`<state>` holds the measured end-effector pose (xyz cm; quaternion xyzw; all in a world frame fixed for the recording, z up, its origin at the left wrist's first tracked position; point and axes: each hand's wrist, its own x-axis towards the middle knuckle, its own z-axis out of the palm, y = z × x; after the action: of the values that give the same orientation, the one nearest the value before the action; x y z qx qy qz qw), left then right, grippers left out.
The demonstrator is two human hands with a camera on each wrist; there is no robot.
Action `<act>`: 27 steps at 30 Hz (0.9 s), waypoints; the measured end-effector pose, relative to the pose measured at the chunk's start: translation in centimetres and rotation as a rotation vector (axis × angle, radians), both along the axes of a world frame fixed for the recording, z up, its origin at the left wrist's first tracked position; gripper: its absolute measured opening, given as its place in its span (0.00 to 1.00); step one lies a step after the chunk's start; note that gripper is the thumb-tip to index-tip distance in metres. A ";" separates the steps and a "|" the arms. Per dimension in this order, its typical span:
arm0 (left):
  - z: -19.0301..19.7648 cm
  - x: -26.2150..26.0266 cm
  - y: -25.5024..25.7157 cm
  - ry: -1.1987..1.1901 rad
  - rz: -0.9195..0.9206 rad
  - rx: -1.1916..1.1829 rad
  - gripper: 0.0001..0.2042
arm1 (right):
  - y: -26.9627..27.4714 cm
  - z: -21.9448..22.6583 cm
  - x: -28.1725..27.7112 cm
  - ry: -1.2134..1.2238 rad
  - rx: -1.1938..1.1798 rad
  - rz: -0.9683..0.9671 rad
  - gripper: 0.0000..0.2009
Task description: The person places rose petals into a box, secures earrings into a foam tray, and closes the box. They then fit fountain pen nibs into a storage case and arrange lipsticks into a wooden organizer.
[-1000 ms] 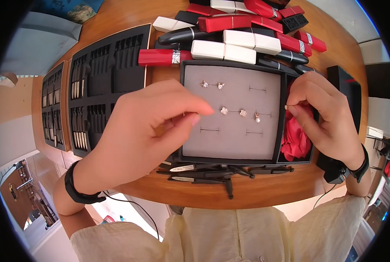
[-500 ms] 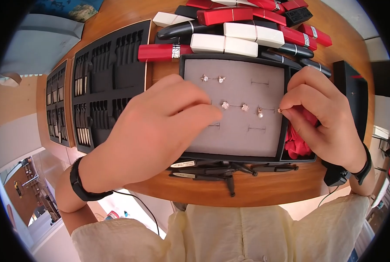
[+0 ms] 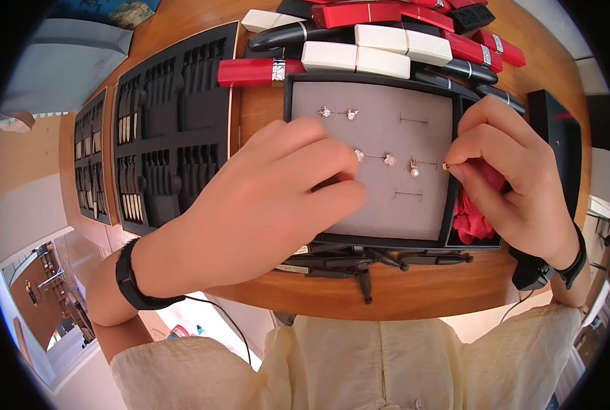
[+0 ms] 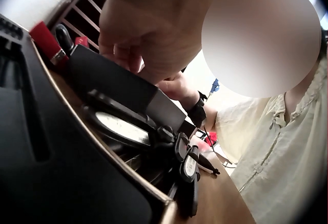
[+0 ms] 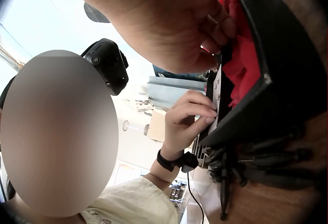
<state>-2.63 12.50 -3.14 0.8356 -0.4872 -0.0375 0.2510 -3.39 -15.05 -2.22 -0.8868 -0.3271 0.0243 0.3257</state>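
My right hand [image 3: 506, 174] pinches a small gold-toned earring [image 3: 446, 166] between thumb and forefinger at the right side of a black jewellery box [image 3: 370, 239]. Over the left part of the box's grey pad [image 3: 424, 220] is my left hand [image 3: 264, 198], its fingers bent and thumb apart, with nothing visible in them. The pad has short slits. A pearl drop earring [image 3: 415, 169] hangs at a right-hand slit, beside a flower-shaped stud [image 3: 389, 159]; a second flower stud [image 3: 359, 156] is partly covered by my left hand. Two sparkling studs [image 3: 352, 114] sit in the upper row.
Crumpled red cloth [image 3: 474, 222] fills the box's right compartment. Behind lie red, white and black tubes [image 3: 359, 58]. Slotted black cases [image 3: 171, 109] stand at left. Several slim black tools [image 3: 366, 260] lie in front, and another black box [image 3: 558, 130] stands at right.
My left hand has moved right over the pad, its fingers bending more and covering a flower stud. My right hand stays by the box's right side, still pinching the small earring.
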 end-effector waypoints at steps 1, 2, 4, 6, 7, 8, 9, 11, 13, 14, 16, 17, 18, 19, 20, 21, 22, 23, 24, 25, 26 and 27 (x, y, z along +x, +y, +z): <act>0.0 0.0 0.0 0.000 0.005 0.003 0.14 | 0.0 0.0 0.0 0.000 0.003 0.005 0.11; 0.0 0.0 0.1 -0.002 -0.001 -0.005 0.14 | 0.0 0.0 0.0 -0.004 0.006 0.005 0.11; 0.1 0.0 0.2 -0.002 -0.006 -0.008 0.14 | 0.1 -0.2 0.1 -0.006 0.013 0.006 0.11; 0.3 0.0 0.1 0.031 0.054 -0.056 0.13 | -0.1 -0.2 0.1 0.007 0.026 0.012 0.11; 0.4 0.0 0.0 0.033 0.049 -0.062 0.13 | -0.2 -0.1 0.1 0.009 0.019 0.008 0.11; 0.6 0.1 0.2 -0.024 0.072 -0.035 0.12 | -0.1 -0.2 0.1 0.005 0.016 0.008 0.11; 0.8 0.1 0.3 -0.085 0.097 -0.005 0.11 | -0.1 -0.2 0.1 -0.002 0.016 0.010 0.11; 1.1 -0.1 0.1 -0.108 0.121 0.044 0.11 | -0.1 -0.2 0.1 0.009 0.009 0.007 0.11; 1.2 -0.5 -0.2 -0.132 0.147 0.090 0.10 | 0.0 -0.1 0.1 0.018 -0.002 0.006 0.11; 1.0 -0.7 -0.4 -0.134 0.156 0.104 0.11 | 0.0 -0.1 0.1 0.020 -0.001 0.006 0.11; 0.6 -0.9 -0.8 -0.137 0.168 0.120 0.11 | 0.0 -0.1 0.0 0.020 0.002 0.009 0.11; 0.5 -0.9 -0.9 -0.149 0.177 0.118 0.11 | 0.0 -0.1 0.0 0.028 0.000 0.006 0.11; 0.4 -0.9 -1.0 -0.163 0.186 0.115 0.11 | 0.0 -0.1 -0.1 0.035 -0.001 0.002 0.11; 0.5 -1.0 -1.1 -0.162 0.184 0.114 0.11 | 0.0 -0.1 -0.1 0.036 -0.002 -0.001 0.11; 0.7 -1.0 -1.2 -0.150 0.192 0.123 0.11 | 0.1 -0.2 0.0 0.014 0.015 0.021 0.11; 0.8 -0.9 -1.5 -0.137 0.195 0.127 0.11 | 0.1 -0.1 0.0 -0.008 0.027 0.039 0.11; 1.0 -0.8 -1.6 -0.135 0.183 0.115 0.11 | 0.0 0.1 -0.1 -0.006 0.016 0.025 0.11; 1.2 -0.8 -1.6 -0.123 0.188 0.137 0.11 | 0.0 0.2 -0.2 0.004 0.024 0.033 0.11; 1.2 -0.8 -1.4 -0.106 0.195 0.164 0.11 | 0.1 0.2 -0.3 0.019 0.035 0.044 0.12; 1.3 -0.9 -1.3 -0.086 0.199 0.169 0.11 | 0.2 0.0 -0.4 0.003 0.036 0.042 0.12; 1.3 -0.9 -1.2 -0.086 0.199 0.172 0.11 | 0.1 0.1 -0.5 0.004 0.039 0.042 0.12; 1.3 -0.8 -1.0 -0.072 0.177 0.175 0.11 | 0.1 0.2 -0.6 0.008 0.034 0.036 0.12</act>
<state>-3.39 11.48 -1.84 0.8949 -0.4150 -0.0274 0.1618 -3.97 -15.00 -2.04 -0.8751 -0.3419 0.0283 0.3415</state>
